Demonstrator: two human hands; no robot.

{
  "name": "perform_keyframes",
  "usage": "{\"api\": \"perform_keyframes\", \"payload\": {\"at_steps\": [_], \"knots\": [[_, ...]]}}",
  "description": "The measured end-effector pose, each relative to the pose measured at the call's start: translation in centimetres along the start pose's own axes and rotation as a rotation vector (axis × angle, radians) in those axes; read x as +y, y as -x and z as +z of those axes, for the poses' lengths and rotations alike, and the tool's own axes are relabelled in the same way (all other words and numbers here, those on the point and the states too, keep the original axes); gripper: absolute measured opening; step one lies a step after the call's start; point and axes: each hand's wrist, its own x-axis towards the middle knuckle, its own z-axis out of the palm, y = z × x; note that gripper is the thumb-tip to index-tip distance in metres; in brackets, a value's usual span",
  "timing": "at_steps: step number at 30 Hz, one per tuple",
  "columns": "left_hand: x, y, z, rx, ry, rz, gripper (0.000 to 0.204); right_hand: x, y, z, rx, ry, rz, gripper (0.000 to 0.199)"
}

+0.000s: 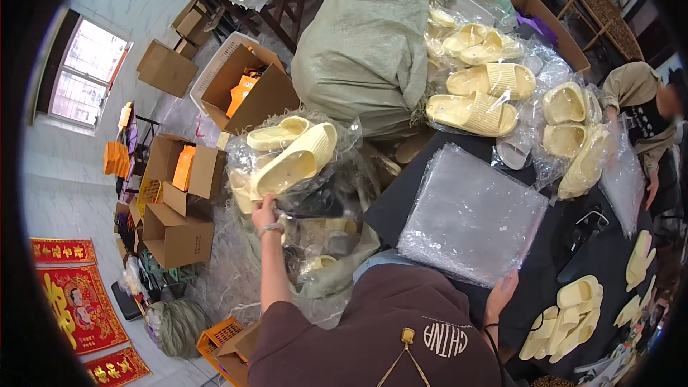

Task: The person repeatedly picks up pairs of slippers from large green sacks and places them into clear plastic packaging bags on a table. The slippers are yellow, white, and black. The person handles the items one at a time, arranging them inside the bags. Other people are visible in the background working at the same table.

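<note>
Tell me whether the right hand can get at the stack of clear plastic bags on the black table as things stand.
Probably yes. The right hand already rests at the near edge of the stack of clear plastic bags on the black table, with nothing lying between them. The left hand is busy at the bagged yellow slippers.

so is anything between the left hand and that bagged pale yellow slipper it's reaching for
Nothing visible: the left hand is already at the lower end of the bagged slipper, though the clear bag wraps the slipper, so the hand meets plastic.
</note>
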Motion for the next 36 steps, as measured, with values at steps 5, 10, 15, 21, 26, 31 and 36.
{"api": "perform_keyframes", "payload": {"at_steps": [5,10,15,21,26,31,36], "knots": [[5.7,3.6,-2.4,-0.016,-0.075,0.092,0.023,0.4,-0.3,0.1,-0.001,-0.014,0.026,0.049],[8.8,6.7,-3.8,-0.025,-0.184,0.160,0.021,1.0,-1.1,0.0,0.021,-0.055,0.021,0.048],[9.1,8.4,-3.9,-0.022,-0.215,0.206,0.020,1.5,-2.2,0.0,0.056,-0.087,0.028,0.048],[12.0,9.3,-2.4,-0.120,-0.123,0.241,0.019,0.6,-2.7,-0.9,0.073,-0.100,0.008,0.048],[18.4,9.7,-0.2,-0.287,-0.004,0.286,0.010,0.8,-2.7,-0.3,0.120,-0.133,0.019,0.048],[26.4,10.6,5.3,-0.660,0.110,0.270,0.009,0.9,-3.1,0.2,0.132,-0.177,0.007,0.049],[32.3,13.6,17.6,-1.097,0.203,0.333,0.018,0.4,-3.7,-0.3,0.170,-0.118,0.002,0.050]]}}
